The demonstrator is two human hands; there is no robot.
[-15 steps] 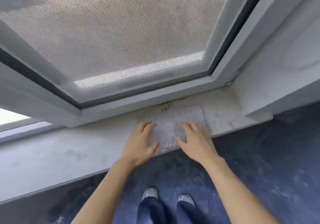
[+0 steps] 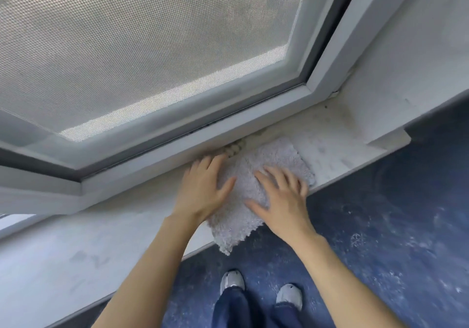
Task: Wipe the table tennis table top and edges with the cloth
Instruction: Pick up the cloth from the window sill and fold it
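1. Two bare hands lie flat on a pale grey, nubby cleaning cloth (image 2: 275,154) just below the middle of the frame.
2. This cloth is spread on a white windowsill (image 2: 76,251) that runs from the lower left up to the right. Its far edge is close to the window frame (image 2: 253,117). Its near corner hangs over the sill's front edge.
3. On the cloth's left part is the left hand (image 2: 203,190). Its grip is spread, with the fingers straight and pointing towards the frame and the thumb angled out across the cloth.
4. On the cloth's right part, near the sill's front edge, is the right hand (image 2: 281,200). Its grip is also spread, with the fingers splayed and the palm down, pinching nothing.
5. A small tan lump (image 2: 236,148) sits where sill and frame meet, just beyond the cloth's far edge and beside the left fingertips. What it is cannot be told.
6. A grey insect screen (image 2: 127,48) fills the upper left of the frame, set inside the frame's white rails.
7. A white wall reveal (image 2: 406,61) rises at the upper right and meets the sill in a grubby corner.
8. A mottled blue floor (image 2: 380,226) lies below the sill at the lower right.
9. At the bottom centre stand two grey shoes, one to the left (image 2: 232,280) and one to the right (image 2: 289,294), under dark blue trouser legs (image 2: 236,307).
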